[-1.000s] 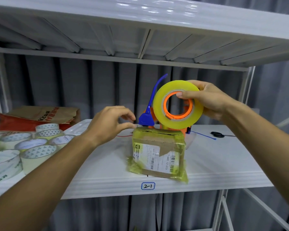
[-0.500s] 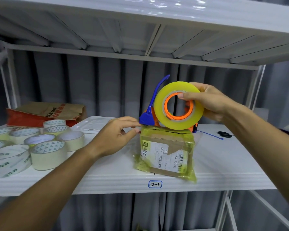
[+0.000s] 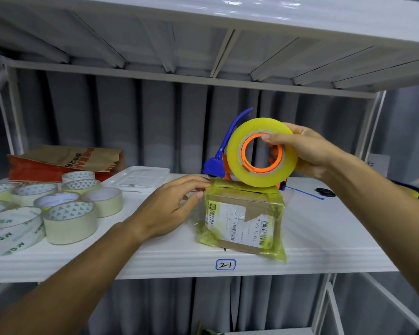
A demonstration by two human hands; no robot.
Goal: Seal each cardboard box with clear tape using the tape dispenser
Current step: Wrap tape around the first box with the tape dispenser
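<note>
I am looking at a white metal shelf (image 3: 324,250) with a second shelf board (image 3: 203,25) close above it and a gray curtain (image 3: 155,122) hanging behind. At the left edge of the shelf sit many tape rolls (image 3: 69,221), some clear and some cream. Behind them, near the back left corner, lies a brown and red paper bag (image 3: 65,160). Next to the bag is a flat white tray (image 3: 138,178).

My left hand (image 3: 169,209) reaches in toward the middle. Its fingers are bent, and the fingertips touch the top left corner of the small cardboard box (image 3: 242,218). I cannot tell if they pinch the tape end there. The box stands near the front edge, above a little tag that says 2-1 (image 3: 225,264). It is wrapped in yellowish tape and has a white label on its front.

On top of the box rests the tape dispenser (image 3: 259,153), blue and orange, with a big yellow roll. My right hand (image 3: 307,148) grips that roll, with fingers hooked through the orange ring.

Near the back right of the shelf lies something small and black (image 3: 325,192).
</note>
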